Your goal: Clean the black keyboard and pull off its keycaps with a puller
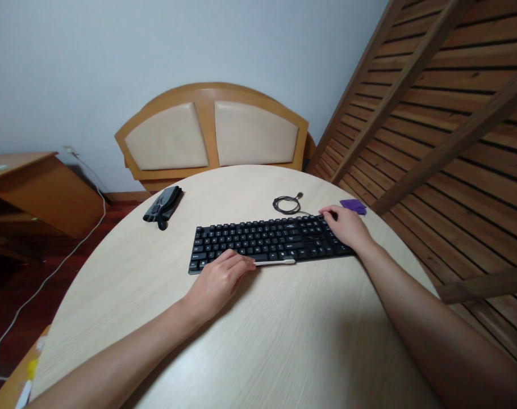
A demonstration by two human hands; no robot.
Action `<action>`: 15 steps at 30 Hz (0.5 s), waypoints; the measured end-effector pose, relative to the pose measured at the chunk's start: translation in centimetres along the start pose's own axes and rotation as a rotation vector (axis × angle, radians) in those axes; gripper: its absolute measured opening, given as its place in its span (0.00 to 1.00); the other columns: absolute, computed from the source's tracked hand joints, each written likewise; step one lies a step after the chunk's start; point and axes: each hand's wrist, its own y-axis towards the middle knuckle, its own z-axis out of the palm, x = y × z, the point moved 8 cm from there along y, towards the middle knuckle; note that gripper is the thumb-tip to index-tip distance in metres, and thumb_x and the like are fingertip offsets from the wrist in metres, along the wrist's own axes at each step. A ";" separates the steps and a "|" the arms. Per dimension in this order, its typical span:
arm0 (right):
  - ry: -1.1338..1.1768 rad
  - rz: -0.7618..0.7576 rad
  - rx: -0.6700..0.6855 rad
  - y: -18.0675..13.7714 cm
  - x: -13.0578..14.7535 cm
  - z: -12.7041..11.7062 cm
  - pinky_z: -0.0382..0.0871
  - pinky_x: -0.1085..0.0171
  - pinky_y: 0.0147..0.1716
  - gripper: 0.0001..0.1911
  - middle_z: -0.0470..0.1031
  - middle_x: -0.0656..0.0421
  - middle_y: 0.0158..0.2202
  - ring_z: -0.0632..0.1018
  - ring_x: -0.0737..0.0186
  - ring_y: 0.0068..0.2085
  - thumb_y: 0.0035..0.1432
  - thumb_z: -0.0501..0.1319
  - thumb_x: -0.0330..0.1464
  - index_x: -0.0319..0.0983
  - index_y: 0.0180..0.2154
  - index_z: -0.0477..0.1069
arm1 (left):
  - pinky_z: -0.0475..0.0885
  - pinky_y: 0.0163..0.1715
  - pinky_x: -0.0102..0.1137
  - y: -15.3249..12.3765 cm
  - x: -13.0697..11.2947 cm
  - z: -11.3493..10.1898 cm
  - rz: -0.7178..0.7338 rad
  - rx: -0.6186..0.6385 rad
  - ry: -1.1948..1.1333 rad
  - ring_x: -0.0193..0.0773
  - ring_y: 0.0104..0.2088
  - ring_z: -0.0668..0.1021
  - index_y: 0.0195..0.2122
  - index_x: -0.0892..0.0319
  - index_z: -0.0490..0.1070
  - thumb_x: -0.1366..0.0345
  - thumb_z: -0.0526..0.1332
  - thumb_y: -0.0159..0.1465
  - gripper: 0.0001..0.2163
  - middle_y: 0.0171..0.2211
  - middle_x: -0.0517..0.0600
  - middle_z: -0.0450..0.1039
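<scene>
A black keyboard (pixel 275 238) lies flat across the round table. At its near edge, my left hand (pixel 224 278) is closed around a slim white stick (pixel 275 262) with a thicker end, shaped like a toothbrush. The stick runs along the keyboard's front edge, pointing right; the part inside my fingers is hidden. Over the far right corner of the keyboard rests my right hand (pixel 347 226), its fingers bent onto the far edge and gripping it. Behind the keyboard, its thin black cable (pixel 286 205) is coiled on the table.
Beyond my right hand lies a purple cloth (pixel 353 206). A dark folded pouch (pixel 165 204) with a black cord sits at the table's (pixel 258 352) far left. A padded headboard (pixel 216 130) stands behind, with a slatted wooden panel (pixel 446 125) at the right.
</scene>
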 end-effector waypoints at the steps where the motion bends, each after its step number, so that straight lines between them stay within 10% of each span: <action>1: 0.000 -0.003 -0.004 0.0 0.0 0.0 0.72 0.55 0.48 0.15 0.84 0.54 0.44 0.82 0.49 0.46 0.64 0.56 0.34 0.41 0.43 0.81 | 0.79 0.41 0.36 -0.1 0.1 0.0 -0.006 0.001 0.008 0.41 0.45 0.78 0.47 0.60 0.74 0.75 0.53 0.72 0.11 0.46 0.53 0.80; 15: -0.005 -0.023 -0.018 0.1 0.0 0.0 0.72 0.55 0.48 0.15 0.84 0.54 0.45 0.82 0.49 0.46 0.64 0.56 0.33 0.41 0.43 0.81 | 0.79 0.39 0.35 -3.3 2.1 -3.4 -0.081 -0.035 0.069 0.40 0.43 0.80 0.44 0.59 0.75 0.72 0.53 0.73 0.10 0.43 0.52 0.81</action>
